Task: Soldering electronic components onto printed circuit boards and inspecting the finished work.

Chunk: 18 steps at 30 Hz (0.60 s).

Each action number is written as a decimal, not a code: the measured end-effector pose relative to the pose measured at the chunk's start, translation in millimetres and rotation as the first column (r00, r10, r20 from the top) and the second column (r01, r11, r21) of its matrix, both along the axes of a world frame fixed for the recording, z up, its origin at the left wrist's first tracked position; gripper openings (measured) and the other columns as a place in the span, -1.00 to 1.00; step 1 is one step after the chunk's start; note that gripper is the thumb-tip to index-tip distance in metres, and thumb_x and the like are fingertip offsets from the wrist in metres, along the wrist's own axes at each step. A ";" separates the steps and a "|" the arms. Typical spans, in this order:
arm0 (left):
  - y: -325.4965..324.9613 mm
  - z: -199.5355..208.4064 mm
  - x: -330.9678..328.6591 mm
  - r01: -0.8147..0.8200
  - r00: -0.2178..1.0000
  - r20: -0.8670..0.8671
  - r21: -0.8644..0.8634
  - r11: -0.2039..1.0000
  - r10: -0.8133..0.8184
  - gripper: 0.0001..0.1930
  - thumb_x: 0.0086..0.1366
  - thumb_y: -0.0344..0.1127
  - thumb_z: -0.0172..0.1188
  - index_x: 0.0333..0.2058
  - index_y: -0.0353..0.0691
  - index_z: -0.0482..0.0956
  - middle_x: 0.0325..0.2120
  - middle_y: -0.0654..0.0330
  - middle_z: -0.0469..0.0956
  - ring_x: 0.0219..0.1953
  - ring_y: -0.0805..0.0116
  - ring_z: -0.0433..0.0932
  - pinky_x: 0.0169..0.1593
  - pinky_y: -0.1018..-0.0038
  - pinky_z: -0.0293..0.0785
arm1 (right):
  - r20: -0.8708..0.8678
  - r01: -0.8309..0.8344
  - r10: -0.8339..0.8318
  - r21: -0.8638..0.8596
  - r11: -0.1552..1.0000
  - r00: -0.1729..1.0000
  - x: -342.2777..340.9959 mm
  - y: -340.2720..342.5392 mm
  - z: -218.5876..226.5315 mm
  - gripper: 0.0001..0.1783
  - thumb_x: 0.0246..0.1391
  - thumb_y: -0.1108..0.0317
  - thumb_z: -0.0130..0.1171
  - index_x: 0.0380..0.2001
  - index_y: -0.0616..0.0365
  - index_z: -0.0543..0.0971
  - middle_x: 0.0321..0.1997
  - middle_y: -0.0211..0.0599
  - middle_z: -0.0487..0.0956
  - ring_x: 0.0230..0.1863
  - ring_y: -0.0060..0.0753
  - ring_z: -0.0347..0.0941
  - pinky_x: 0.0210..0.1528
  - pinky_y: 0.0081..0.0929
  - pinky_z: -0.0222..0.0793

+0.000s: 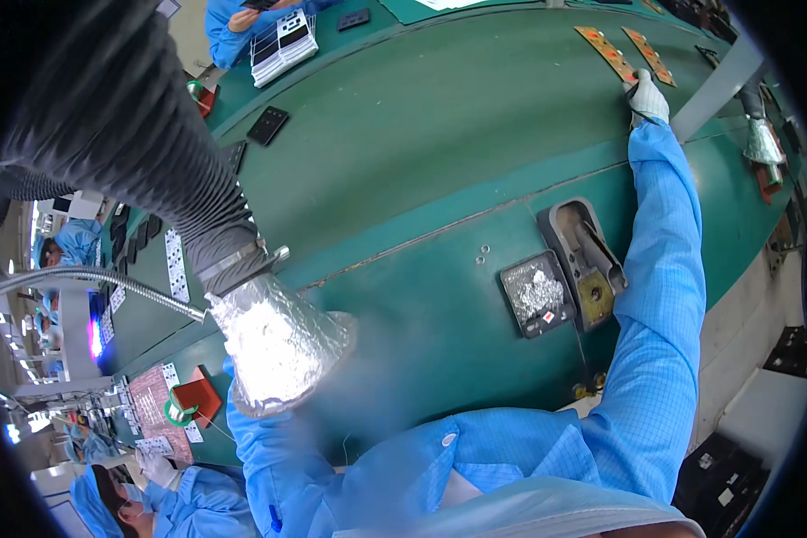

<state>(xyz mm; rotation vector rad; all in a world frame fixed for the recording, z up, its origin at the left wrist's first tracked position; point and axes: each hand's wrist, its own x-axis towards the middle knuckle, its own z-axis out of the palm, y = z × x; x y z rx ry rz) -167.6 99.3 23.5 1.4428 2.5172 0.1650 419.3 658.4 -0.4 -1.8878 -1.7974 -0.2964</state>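
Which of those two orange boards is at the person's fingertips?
The left board: its near end meets the right hand; the other board lies farther right.

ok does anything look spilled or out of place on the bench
Maybe: small silvery rings lie loose on the green bench, left of the black tray of silvery bits. They look odd because they sit outside it, perhaps strayed. Nothing stands out about the orange boards by the right hand.

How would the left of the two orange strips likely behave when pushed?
The left strip looks thin, so it is probably light. Its straight edges suggest it is fairly stiff. Lying flat by the right hand, it would likely slide rather than roll.
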 end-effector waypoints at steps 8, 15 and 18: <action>34.2 -57.3 -56.0 -0.558 0.716 0.694 0.503 0.660 0.075 -0.44 0.33 -0.04 0.03 0.20 -0.19 0.21 0.12 0.08 0.31 0.13 0.16 0.32 0.20 0.33 0.25 | 0.151 0.034 -0.010 -0.156 0.987 0.989 -0.6 16.0 2.9 -0.69 0.14 0.25 0.05 -0.06 0.04 0.38 -0.22 0.17 0.57 -0.10 0.14 0.51 -0.12 -0.03 0.40; 39.5 -76.4 -78.9 -0.624 0.689 0.725 0.579 0.525 0.020 -0.48 0.33 -0.06 0.03 0.16 -0.20 0.25 0.07 0.08 0.35 0.08 0.16 0.36 0.17 0.32 0.28 | 0.213 0.036 -0.004 -0.145 0.989 0.977 -2.4 19.1 10.2 -0.71 0.19 0.23 -0.09 -0.03 -0.03 0.37 -0.15 0.18 0.56 -0.09 0.12 0.53 -0.11 0.01 0.41; 38.2 -76.7 -79.8 -0.622 0.699 0.715 0.590 0.515 0.025 -0.50 0.33 -0.07 0.03 0.14 -0.21 0.27 0.05 0.09 0.37 0.06 0.16 0.37 0.15 0.32 0.30 | 0.088 0.022 -0.006 -0.185 0.983 0.996 6.9 30.3 1.6 -0.49 0.06 0.06 0.16 0.02 0.03 0.35 -0.09 0.21 0.54 -0.04 0.14 0.50 -0.03 -0.03 0.39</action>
